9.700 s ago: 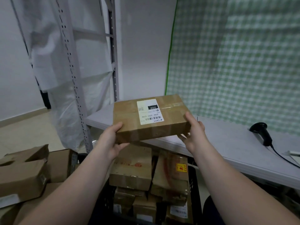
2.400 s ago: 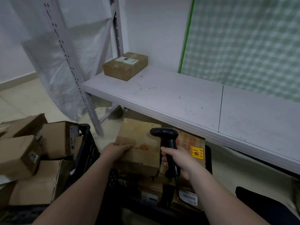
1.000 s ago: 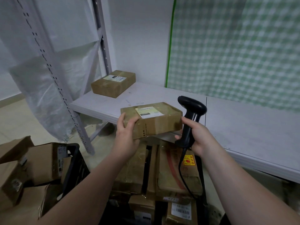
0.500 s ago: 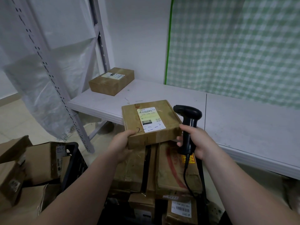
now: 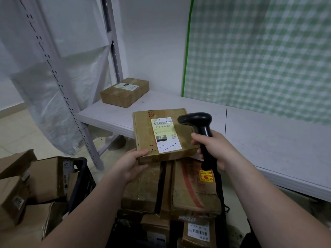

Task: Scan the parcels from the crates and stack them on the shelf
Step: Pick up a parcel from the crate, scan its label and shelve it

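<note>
at the bottom, closest in, a black crate (image 5: pixel 223 208) is packed with brown boxes (image 5: pixel 195 190) standing on edge; one has a red and yellow sticker, another lower down has a white barcode label. to the left a second black crate (image 5: pixel 80 178) holds more cardboard boxes (image 5: pixel 48 178), tumbled at angles.

above the near crate both bare forearms reach forward. the left hand (image 5: pixel 129 164) grips the near left corner of a flat brown parcel (image 5: pixel 143 133), thumb on top by a handwritten "2" and the other fingers curled underneath. the parcel is held in the air, tilted toward the camera, in front of the shelf edge. its white label (image 5: pixel 165 134) faces up, with a barcode, "220-220 c40", a dark block reading "220" and a small square code.

the right hand (image 5: pixel 215 149) is closed around the handle of a black scanner (image 5: pixel 198 126), fingers wrapped tight. the scanner's head sits just over the right part of the parcel, pointing left toward the label; whether it touches the box cannot be told. its cable (image 5: pixel 221 187) hangs down past the crate.

behind lies the white shelf (image 5: pixel 268 136), and at its far left corner one brown parcel with a white label (image 5: pixel 125 92) lies flat. a grey slotted post (image 5: pixel 71 111) rises at the left, clear plastic sheeting (image 5: pixel 44 104) behind it, and a green checked cloth (image 5: pixel 259 51) hangs at the back right
</note>
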`<action>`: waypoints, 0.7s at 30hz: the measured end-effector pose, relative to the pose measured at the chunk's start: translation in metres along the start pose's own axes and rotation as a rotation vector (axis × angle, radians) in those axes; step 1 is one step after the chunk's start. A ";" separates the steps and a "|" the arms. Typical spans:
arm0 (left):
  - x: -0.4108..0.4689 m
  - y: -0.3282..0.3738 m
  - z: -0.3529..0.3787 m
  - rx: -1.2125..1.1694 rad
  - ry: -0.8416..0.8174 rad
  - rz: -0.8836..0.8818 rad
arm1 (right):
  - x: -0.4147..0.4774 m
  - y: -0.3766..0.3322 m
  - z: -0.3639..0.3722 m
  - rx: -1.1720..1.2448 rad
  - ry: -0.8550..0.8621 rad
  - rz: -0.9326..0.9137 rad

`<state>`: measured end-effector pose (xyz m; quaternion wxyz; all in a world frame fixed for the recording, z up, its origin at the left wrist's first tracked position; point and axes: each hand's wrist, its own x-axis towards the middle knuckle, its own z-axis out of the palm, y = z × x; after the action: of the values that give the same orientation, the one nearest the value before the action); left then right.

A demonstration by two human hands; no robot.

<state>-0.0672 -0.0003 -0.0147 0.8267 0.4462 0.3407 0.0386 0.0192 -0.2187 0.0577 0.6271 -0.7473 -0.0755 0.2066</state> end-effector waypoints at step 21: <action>-0.009 0.002 -0.006 -0.035 -0.049 0.043 | -0.007 -0.007 0.017 -0.028 -0.028 0.012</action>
<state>-0.0770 0.0018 -0.0102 0.8413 0.4398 0.3100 0.0513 0.0068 -0.2049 0.0636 0.6143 -0.7533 -0.0826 0.2199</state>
